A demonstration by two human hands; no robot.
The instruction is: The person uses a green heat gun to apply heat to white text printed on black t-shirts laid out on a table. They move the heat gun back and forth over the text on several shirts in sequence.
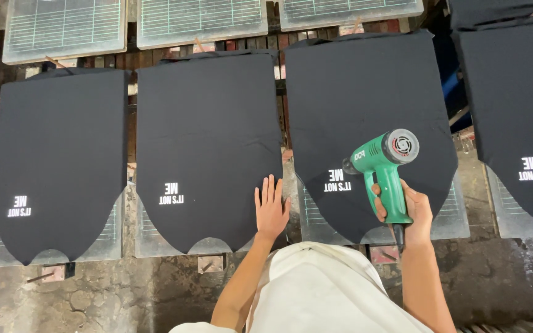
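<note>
Right hand (416,213) grip clamped on green heat gun (382,166); left hand (271,208) flat, fingers spread, on black shirt (208,142).

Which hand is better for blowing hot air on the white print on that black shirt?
Right. The right hand holds the green heat gun, its nozzle beside the white print. The left hand lies flat on the neighbouring shirt.

Cracked, stained concrete floor (106,296) across bottom of frame, darker and damp-looking at lower right. Row of clear gridded platens (63,28) along top edge, lit pale. Reddish-brown wooden slats (251,44) visible in gaps between them, upper centre. Small wooden block (211,264) on floor at lower centre. Light even, soft, few hard shadows.
</note>
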